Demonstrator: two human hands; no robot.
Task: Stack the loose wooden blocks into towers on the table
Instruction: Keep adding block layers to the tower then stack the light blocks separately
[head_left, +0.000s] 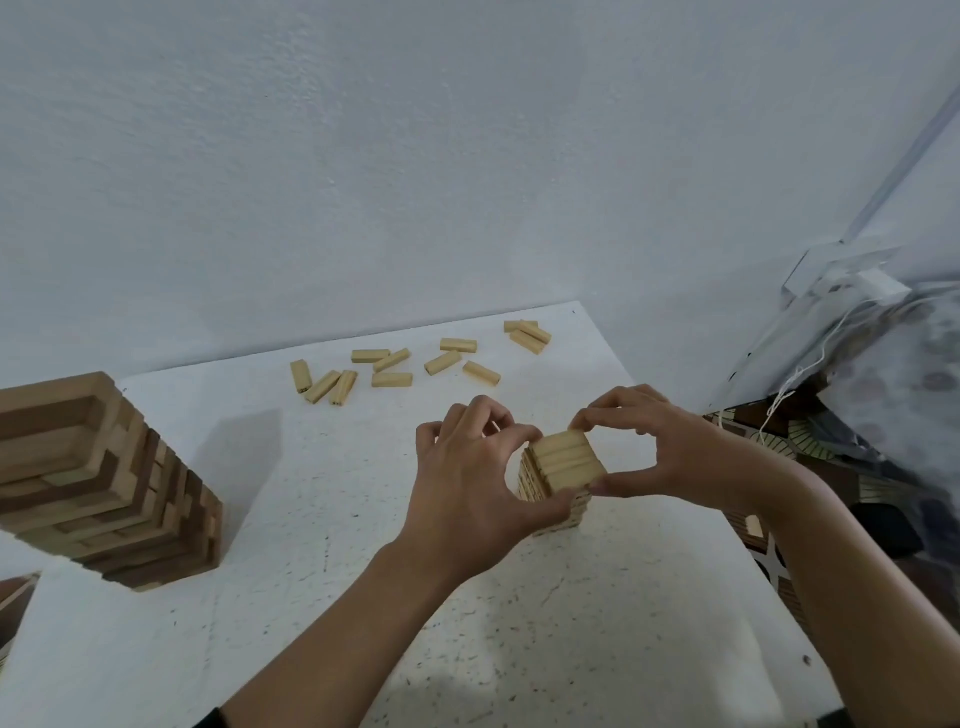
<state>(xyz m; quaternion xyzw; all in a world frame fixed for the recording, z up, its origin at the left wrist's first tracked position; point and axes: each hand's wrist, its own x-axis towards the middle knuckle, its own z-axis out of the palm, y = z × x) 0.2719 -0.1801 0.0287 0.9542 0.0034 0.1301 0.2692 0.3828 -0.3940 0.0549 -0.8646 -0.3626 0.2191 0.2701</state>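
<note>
A small tower of pale wooden blocks (563, 467) stands right of the middle of the white table (291, 519). My left hand (467, 483) curls round its left side, thumb at the front lower edge and fingers at the back. My right hand (670, 452) pinches the top layer from the right, forefinger on the far corner, thumb on the near corner. Several loose pale blocks (392, 371) lie scattered along the table's far edge, with a few more (529, 335) at the far right corner.
A taller tower of mixed dark and light blocks (104, 483) stands at the table's left. A wall rises close behind the table. Clear plastic wrapping and strings (852, 332) sit off the table's right edge over a patterned floor.
</note>
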